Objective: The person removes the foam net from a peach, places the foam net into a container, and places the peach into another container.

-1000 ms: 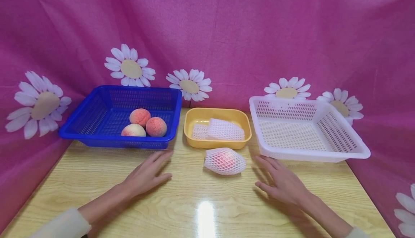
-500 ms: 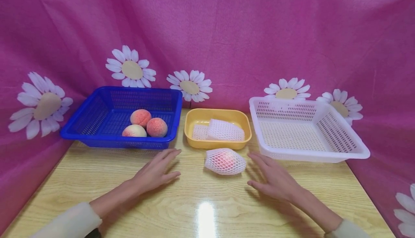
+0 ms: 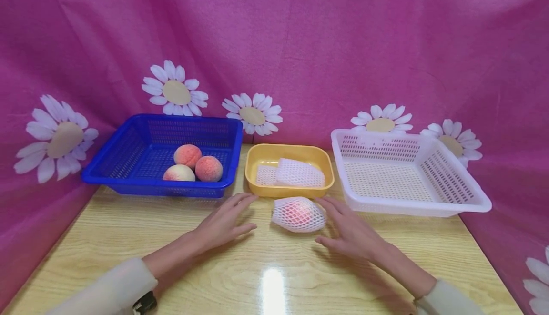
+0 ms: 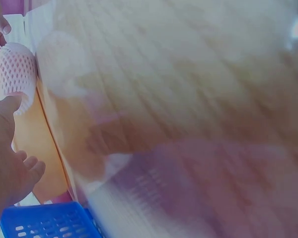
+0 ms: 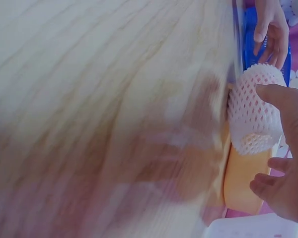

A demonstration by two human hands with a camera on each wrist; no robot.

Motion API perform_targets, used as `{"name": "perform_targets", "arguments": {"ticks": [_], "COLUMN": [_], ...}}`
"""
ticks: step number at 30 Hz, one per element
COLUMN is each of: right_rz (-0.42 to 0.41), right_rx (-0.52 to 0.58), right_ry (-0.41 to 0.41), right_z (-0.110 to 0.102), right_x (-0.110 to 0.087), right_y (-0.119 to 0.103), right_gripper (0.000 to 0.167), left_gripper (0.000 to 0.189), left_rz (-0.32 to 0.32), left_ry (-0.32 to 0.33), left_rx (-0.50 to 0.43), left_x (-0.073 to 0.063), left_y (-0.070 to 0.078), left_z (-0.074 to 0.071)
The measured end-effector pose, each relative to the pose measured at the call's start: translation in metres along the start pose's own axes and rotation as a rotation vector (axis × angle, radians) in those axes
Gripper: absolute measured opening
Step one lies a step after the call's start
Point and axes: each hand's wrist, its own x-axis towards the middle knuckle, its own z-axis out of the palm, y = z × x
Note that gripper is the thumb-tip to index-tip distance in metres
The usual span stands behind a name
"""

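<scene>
A peach in a white foam net sleeve (image 3: 299, 214) lies on its side on the wooden table, in front of a yellow tray. To its left is my left hand (image 3: 225, 223), fingers spread and a small gap away from it. On the other side my right hand (image 3: 349, 229) reaches close to the sleeve's right end, thumb and fingers apart; whether a fingertip touches it I cannot tell. Both wrist views show the netted peach (image 4: 14, 72) between the two hands, and in the right wrist view the sleeve (image 5: 257, 109) appears beyond my thumb. Neither hand holds anything.
The yellow tray (image 3: 289, 191) holds folded foam nets (image 3: 300, 173). At the left a blue basket (image 3: 163, 188) contains three bare peaches (image 3: 208, 168). A white basket (image 3: 411, 204) stands at the right. Behind everything hangs a pink flowered cloth (image 3: 300, 43).
Both hands have moved inward over the table, left hand to the right and right hand to the left, nearing the netted peach. The peach and containers have stayed put.
</scene>
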Motion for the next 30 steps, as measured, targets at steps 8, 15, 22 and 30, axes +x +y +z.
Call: {"name": "perform_targets", "arguments": {"ticks": [8, 15, 22, 30], "right_rz": [-0.029, -0.080, -0.047, 0.000], "right_rx": [0.012, -0.015, 0.009, 0.068], "right_ry": [-0.003, 0.028, -0.039, -0.078], "right_z": [0.006, 0.011, 0.016, 0.023], "right_x": [0.013, 0.024, 0.035, 0.044], "right_y": [-0.006, -0.006, -0.012, -0.014], "right_gripper": [0.095, 0.095, 0.097, 0.096], "left_gripper": [0.070, 0.068, 0.069, 0.068], "left_rz": [0.021, 0.052, 0.065, 0.081], "left_ry": [-0.023, -0.038, -0.040, -0.042], "left_rx": [-0.009, -0.030, -0.034, -0.065], "left_x": [0.010, 0.018, 0.022, 0.025], "left_y": [0.008, 0.015, 0.018, 0.021], "left_z": [0.009, 0.017, 0.021, 0.025]}}
